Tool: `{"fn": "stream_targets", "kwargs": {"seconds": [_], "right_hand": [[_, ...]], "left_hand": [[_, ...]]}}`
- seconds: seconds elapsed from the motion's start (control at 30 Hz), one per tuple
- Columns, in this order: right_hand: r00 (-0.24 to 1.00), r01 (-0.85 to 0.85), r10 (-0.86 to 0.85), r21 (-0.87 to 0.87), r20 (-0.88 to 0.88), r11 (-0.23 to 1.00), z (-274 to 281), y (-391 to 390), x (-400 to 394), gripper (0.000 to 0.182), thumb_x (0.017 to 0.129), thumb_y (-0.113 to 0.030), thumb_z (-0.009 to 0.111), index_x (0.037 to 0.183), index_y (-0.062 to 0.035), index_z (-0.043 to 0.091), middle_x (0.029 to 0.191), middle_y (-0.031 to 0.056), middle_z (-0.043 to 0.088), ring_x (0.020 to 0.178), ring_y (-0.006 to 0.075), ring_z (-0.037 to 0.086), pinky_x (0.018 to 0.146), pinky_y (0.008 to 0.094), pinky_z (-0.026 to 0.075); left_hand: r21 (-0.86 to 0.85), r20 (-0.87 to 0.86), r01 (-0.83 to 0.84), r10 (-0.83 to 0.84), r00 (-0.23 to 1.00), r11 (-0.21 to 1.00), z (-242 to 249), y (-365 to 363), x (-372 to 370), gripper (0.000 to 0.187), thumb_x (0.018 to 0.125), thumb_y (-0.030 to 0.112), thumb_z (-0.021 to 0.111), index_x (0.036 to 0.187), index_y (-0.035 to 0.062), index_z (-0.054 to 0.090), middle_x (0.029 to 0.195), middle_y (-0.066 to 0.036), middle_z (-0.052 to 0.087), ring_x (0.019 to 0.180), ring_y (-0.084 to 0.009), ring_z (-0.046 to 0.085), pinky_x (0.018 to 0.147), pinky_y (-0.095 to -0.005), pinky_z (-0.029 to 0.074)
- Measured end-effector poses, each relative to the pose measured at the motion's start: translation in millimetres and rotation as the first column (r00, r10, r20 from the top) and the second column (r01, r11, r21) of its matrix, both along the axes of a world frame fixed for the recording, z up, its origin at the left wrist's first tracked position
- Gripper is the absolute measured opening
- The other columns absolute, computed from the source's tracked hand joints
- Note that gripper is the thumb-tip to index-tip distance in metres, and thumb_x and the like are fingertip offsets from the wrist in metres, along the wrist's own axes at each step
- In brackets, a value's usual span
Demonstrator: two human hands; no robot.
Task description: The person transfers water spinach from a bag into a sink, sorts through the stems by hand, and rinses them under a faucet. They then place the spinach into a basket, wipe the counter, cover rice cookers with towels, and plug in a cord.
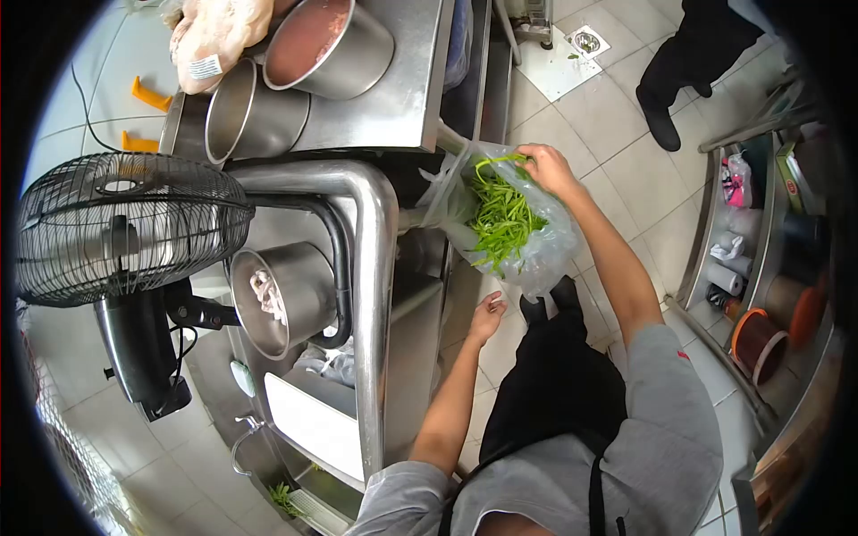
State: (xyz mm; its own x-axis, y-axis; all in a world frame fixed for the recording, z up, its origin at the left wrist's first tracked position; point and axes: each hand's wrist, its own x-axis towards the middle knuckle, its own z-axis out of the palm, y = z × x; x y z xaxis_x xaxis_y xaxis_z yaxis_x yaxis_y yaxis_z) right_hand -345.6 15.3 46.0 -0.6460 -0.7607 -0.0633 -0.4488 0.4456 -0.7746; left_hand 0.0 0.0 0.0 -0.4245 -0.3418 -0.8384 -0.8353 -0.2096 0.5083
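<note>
Many slender green leaves (502, 214) lie inside the clear plastic bag (560, 243), between the two hands. The right hand (547, 170) pinches the bag's rim; the left hand (487, 318), loosely curled near the bag's bottom, may be empty, I cannot tell.

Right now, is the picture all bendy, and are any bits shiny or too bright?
Head view: yes, black corners surround a rounded picture, and the right-hand shelves look bowed, probably from a wide lens; head view: the thick metal pipe and plastic bag have shiny highlights; head view: the white board looks very bright.
</note>
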Motion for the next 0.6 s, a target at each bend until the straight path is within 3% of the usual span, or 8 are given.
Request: {"fn": "stream_targets", "kwargs": {"seconds": [0.07, 0.17, 0.23, 0.37, 0.47, 0.5, 0.53, 0.6], "right_hand": [[0.998, 0.054, -0.050, -0.143, 0.033, 0.988, 32, 10, 5, 0.020, 0.075, -0.012, 0.059, 0.094, -0.0055, 0.059, 0.092, 0.0119, 0.062, 0.086, 0.0312, 0.057, 0.070, 0.0382, 0.046], [0.980, 0.057, -0.120, -0.359, -0.156, 0.932, 131, 20, 27, 0.016, 0.076, -0.011, 0.059, 0.091, -0.0056, 0.059, 0.088, 0.0108, 0.062, 0.080, 0.0315, 0.057, 0.067, 0.0390, 0.046], [0.973, 0.129, -0.196, -0.419, -0.120, 0.899, 172, 20, 51, 0.019, 0.077, -0.014, 0.063, 0.092, -0.0038, 0.060, 0.086, 0.0126, 0.061, 0.076, 0.0284, 0.059, 0.067, 0.0341, 0.047], [0.980, 0.125, -0.190, -0.541, -0.066, 0.832, 161, 6, 97, 0.021, 0.076, -0.013, 0.065, 0.095, -0.0067, 0.060, 0.089, 0.0120, 0.061, 0.082, 0.0276, 0.059, 0.069, 0.0347, 0.047], [0.994, 0.044, -0.066, -0.244, -0.083, 0.969, 74, -10, 108, 0.031, 0.074, -0.011, 0.064, 0.104, -0.0101, 0.058, 0.103, 0.0139, 0.058, 0.095, 0.0285, 0.056, 0.075, 0.0368, 0.046], [0.976, 0.037, -0.053, -0.079, -0.212, 0.996, 32, -7, 112, 0.047, 0.072, -0.007, 0.061, 0.117, -0.0143, 0.051, 0.110, 0.0112, 0.054, 0.101, 0.0280, 0.051, 0.082, 0.0380, 0.046], [0.999, -0.018, 0.025, 0.238, -0.025, 0.971, -4, 3, 111, 0.056, 0.071, -0.011, 0.064, 0.123, -0.0155, 0.047, 0.115, 0.0147, 0.051, 0.105, 0.0310, 0.049, 0.088, 0.0397, 0.043], [0.978, 0.167, -0.128, 0.244, -0.168, 0.955, -66, 27, 109, 0.066, 0.066, -0.019, 0.071, 0.126, -0.0139, 0.043, 0.118, 0.0169, 0.048, 0.107, 0.0338, 0.048, 0.090, 0.0410, 0.041]], "left_hand": [[-0.007, -0.026, -0.024, 0.024, 0.999, 1.000, -6, 4, 7, 0.045, 0.084, 0.021, 0.057, 0.123, 0.0044, 0.044, 0.104, -0.012, 0.060, 0.098, -0.0151, 0.055, 0.085, -0.0274, 0.041], [-0.102, -0.020, 0.039, -0.041, 0.999, 0.994, 14, 16, 25, 0.042, 0.083, 0.020, 0.056, 0.120, 0.0041, 0.047, 0.094, -0.010, 0.063, 0.085, -0.0147, 0.058, 0.075, -0.0270, 0.044], [-0.124, -0.025, 0.068, -0.071, 0.997, 0.990, 20, 19, 36, 0.042, 0.082, 0.020, 0.056, 0.120, 0.0032, 0.047, 0.092, -0.010, 0.063, 0.083, -0.0153, 0.059, 0.075, -0.0277, 0.045], [-0.138, -0.005, 0.089, -0.091, 0.996, 0.986, 18, 32, 55, 0.042, 0.082, 0.021, 0.056, 0.119, 0.0019, 0.048, 0.089, -0.010, 0.063, 0.081, -0.0164, 0.060, 0.074, -0.0284, 0.046], [-0.081, 0.031, 0.071, -0.068, 0.997, 0.994, 25, 40, 59, 0.041, 0.083, 0.019, 0.057, 0.119, 0.0023, 0.048, 0.093, -0.010, 0.062, 0.087, -0.0165, 0.058, 0.079, -0.0278, 0.044], [-0.049, 0.059, 0.075, -0.072, 0.996, 0.996, 29, 42, 57, 0.041, 0.083, 0.018, 0.057, 0.120, 0.0027, 0.047, 0.096, -0.010, 0.062, 0.091, -0.0166, 0.057, 0.082, -0.0275, 0.043], [-0.063, 0.063, 0.082, -0.078, 0.995, 0.995, 25, 44, 57, 0.041, 0.083, 0.018, 0.057, 0.120, 0.0027, 0.047, 0.096, -0.010, 0.062, 0.091, -0.0165, 0.057, 0.081, -0.0274, 0.043], [-0.099, 0.079, 0.094, -0.087, 0.993, 0.991, 13, 46, 65, 0.041, 0.083, 0.019, 0.058, 0.120, 0.0027, 0.047, 0.095, -0.010, 0.062, 0.090, -0.0162, 0.057, 0.081, -0.0273, 0.043]]}}
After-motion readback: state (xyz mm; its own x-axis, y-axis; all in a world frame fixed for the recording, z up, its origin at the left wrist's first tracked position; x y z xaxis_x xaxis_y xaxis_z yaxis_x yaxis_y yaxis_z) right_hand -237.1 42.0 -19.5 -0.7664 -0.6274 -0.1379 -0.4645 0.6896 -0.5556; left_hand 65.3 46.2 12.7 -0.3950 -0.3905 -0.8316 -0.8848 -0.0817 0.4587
